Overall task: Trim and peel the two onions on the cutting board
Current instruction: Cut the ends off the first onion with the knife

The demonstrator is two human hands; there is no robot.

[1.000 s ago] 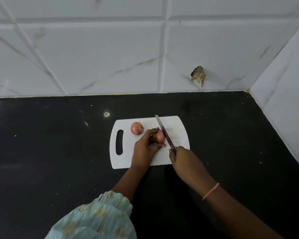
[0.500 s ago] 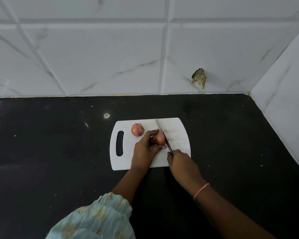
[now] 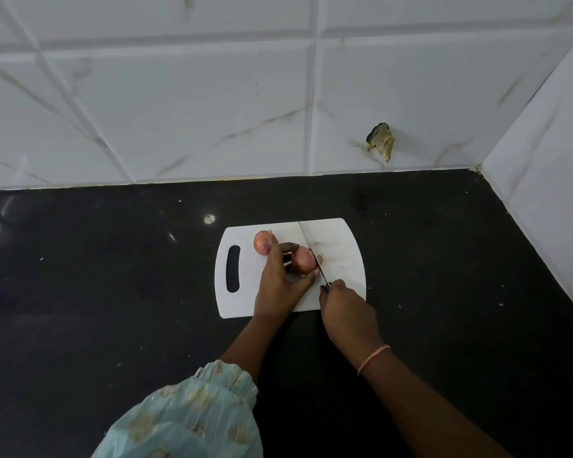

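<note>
Progress: While the knife is coming down at the right end of the near onion, a small cut scrap is lying just beside the blade; peeling looks not yet begun.
Remaining: the far onion is sitting untouched, skin on, toward the cutting board's back left.
Hands: the left hand is pinching the near onion; the right hand is gripping the knife handle.
Room: bare board is lying right of the blade, and the dark counter is stretching wide around it.

Home kitchen: black stone counter, marbled white wall tiles, white cutting board.
</note>
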